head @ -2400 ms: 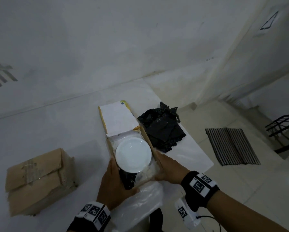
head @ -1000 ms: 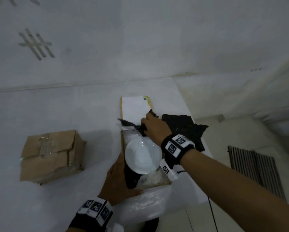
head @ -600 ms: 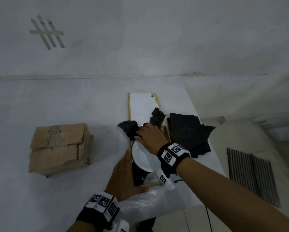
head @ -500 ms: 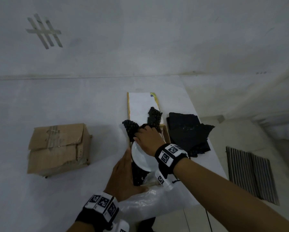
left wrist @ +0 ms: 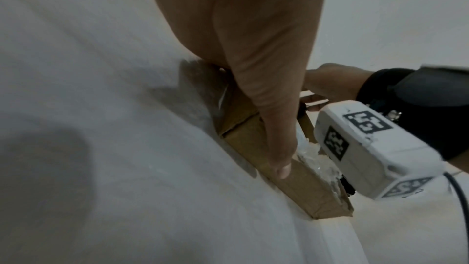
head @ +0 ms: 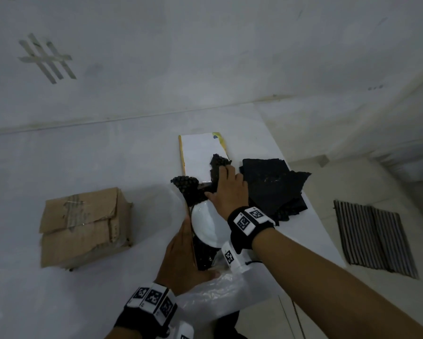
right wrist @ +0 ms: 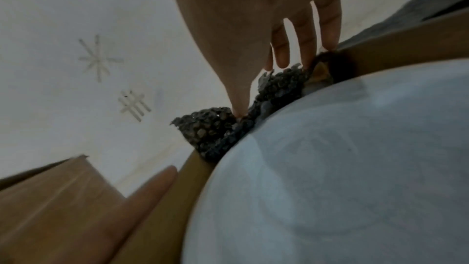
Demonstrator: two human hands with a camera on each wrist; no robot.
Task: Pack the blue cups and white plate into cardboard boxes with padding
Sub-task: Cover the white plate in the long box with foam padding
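Note:
The white plate (head: 206,227) lies in the open cardboard box (head: 189,216), whose white flap (head: 198,155) lies back on the table. Black bubble padding (head: 187,188) sits crumpled at the box's far end, just beyond the plate. My right hand (head: 221,183) presses that padding (right wrist: 215,129) down with straight fingers (right wrist: 281,51), close above the plate (right wrist: 342,168). My left hand (head: 181,250) lies flat along the box's left wall, and its thumb (left wrist: 276,144) rests on the cardboard wall (left wrist: 304,194). No blue cup shows in any view.
A closed, taped cardboard box (head: 83,226) stands to the left on the white table (head: 58,167). More black padding sheets (head: 274,184) are piled right of the open box. A clear plastic bag (head: 217,294) hangs at the table's near edge. A striped mat (head: 374,238) lies on the floor.
My right hand left the box's right side, fetched a black padding piece and brought it over the box's far end, where it now presses it down. The left hand stayed on the box.

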